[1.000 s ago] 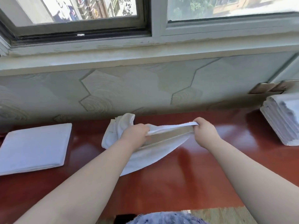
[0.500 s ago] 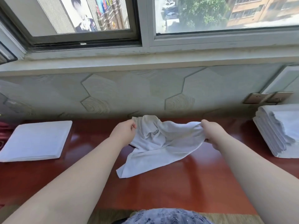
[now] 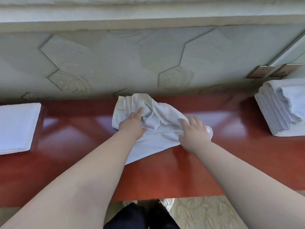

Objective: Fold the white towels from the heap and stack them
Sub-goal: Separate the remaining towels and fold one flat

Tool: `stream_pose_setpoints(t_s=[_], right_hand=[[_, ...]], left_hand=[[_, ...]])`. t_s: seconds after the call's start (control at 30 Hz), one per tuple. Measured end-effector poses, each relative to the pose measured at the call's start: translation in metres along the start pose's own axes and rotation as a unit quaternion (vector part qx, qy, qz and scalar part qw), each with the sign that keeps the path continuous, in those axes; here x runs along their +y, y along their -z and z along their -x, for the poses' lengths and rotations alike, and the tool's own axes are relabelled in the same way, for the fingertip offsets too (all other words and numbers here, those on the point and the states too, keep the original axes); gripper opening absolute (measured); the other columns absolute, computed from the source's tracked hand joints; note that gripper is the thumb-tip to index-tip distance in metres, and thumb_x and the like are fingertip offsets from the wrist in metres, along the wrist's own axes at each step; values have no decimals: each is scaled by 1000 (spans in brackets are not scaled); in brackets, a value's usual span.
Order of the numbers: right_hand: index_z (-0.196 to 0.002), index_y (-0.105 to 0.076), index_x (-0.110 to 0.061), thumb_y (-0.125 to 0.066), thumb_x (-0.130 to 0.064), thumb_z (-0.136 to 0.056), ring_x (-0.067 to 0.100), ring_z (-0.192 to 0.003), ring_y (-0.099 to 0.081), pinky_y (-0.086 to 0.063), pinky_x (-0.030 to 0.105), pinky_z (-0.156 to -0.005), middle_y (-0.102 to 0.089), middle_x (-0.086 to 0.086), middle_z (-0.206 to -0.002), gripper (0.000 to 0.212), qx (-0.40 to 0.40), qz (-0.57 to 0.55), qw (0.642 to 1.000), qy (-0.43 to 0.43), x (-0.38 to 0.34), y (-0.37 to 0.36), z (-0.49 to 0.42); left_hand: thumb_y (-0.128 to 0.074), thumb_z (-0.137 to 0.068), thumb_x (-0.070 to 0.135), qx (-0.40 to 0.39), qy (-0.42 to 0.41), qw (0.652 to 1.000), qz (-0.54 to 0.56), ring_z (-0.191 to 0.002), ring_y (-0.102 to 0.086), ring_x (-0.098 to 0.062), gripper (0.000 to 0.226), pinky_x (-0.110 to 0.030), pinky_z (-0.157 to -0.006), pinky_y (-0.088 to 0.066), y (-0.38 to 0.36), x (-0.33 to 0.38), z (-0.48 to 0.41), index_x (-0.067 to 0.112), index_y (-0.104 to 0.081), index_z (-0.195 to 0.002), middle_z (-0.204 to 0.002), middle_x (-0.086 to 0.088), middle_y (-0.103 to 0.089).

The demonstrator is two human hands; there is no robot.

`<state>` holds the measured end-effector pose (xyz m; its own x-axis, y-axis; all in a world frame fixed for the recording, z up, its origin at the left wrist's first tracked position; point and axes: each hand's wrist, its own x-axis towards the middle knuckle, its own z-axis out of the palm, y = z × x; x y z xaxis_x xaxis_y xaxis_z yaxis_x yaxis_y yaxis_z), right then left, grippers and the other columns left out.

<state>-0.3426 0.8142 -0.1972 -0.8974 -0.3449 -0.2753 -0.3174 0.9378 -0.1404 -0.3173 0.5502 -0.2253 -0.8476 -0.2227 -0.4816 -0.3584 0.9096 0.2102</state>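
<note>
On my feed the left hand (image 3: pixel 132 124) and right hand (image 3: pixel 194 134) are bare, as are both forearms (image 3: pixel 92 171) along their visible length; below I see black trousers (image 3: pixel 140 217) and one whitish shoe (image 3: pixel 168 204).

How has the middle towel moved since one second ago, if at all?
Yes. The towel came down: its lifted edge now lies on the red table.

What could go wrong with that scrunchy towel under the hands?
The towel is bunched up under the left hand and right hand, so folding it now might trap lumps. The red table looks shiny, so the cloth could slide while being smoothed.
</note>
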Motion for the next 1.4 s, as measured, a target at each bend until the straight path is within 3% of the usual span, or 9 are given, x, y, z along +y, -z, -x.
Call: stream_pose_setpoints(t_s=[0.13,0.3,0.43,0.77,1.0,1.17,1.23,1.33,1.4], right_hand=[[-159,-27,-34,-53,-45,-99,32,-146,-27,-30,44,-119,-23,4,-165,66,-121,0,990,68,-29,-21,-20],[-133,-51,-35,-53,-39,-97,32,-119,-43,-38,43,-97,-39,5,-138,37,-86,146,985,24,-52,-38,-15],[-126,-56,-32,-49,-25,-91,31,-119,-45,-39,42,-96,-43,6,-135,37,-96,188,977,9,-37,-33,-2],[-125,-50,-28,-39,-39,-90,25,-113,-50,-35,42,-93,-52,0,-119,38,-104,134,985,-14,-73,-22,2],[-145,-34,-28,-44,-58,-98,29,-111,-56,-39,43,-88,-53,7,-121,57,-60,71,996,-8,-115,-30,-22],[-121,-58,-24,-50,-43,-97,29,-112,-53,-38,42,-88,-51,7,-118,32,-52,58,996,-49,-122,-34,-35],[-111,-59,-20,-48,-37,-96,32,-109,-53,-37,42,-84,-56,8,-114,26,-14,13,998,-51,-127,-27,-34],[-101,-48,-15,-43,-25,-96,36,-88,-55,-38,41,-73,-60,8,-87,12,30,-94,994,-49,-133,-2,-27],[-102,-43,-17,-43,-22,-99,37,-74,-53,-38,40,-62,-54,6,-71,7,49,-168,984,-23,-133,20,-19]], left_hand=[[-56,-101,29,25,-21,999,-36,-109,-64,-32,46,-41,-87,-50,-12,-4,-7,33,-40,-144,-133,-5,-55],[-50,-98,14,-10,-29,996,-86,-101,-64,-32,25,-36,-73,-41,-20,-17,17,18,-50,-123,-112,-9,-64],[-49,-99,21,-53,33,996,-57,-96,-63,-30,23,-36,-74,-47,-31,-57,54,16,-51,-122,-111,-8,-63],[-49,-99,35,-56,223,970,-78,-102,-66,-21,27,-33,-86,-51,-16,-149,118,22,-63,-118,-96,3,-63],[-34,-105,43,-33,264,964,-31,-82,-60,-22,37,-35,-77,-51,-33,-185,154,26,-58,-128,-87,3,-61],[-39,-105,38,-38,210,971,-109,-101,-66,-23,35,-34,-80,-45,-23,-180,159,17,-63,-119,-105,-1,-66],[-40,-103,35,-12,157,978,-140,-93,-67,-20,30,-33,-78,-48,-13,-168,153,19,-63,-114,-89,5,-59],[-42,-102,39,80,87,993,-5,-79,-66,-27,22,-37,-68,-46,0,-143,135,21,-53,-104,-80,3,-59],[-53,-99,43,88,33,992,79,-107,-65,-29,35,-42,-87,-51,13,-123,116,25,-52,-128,-115,-1,-66]])
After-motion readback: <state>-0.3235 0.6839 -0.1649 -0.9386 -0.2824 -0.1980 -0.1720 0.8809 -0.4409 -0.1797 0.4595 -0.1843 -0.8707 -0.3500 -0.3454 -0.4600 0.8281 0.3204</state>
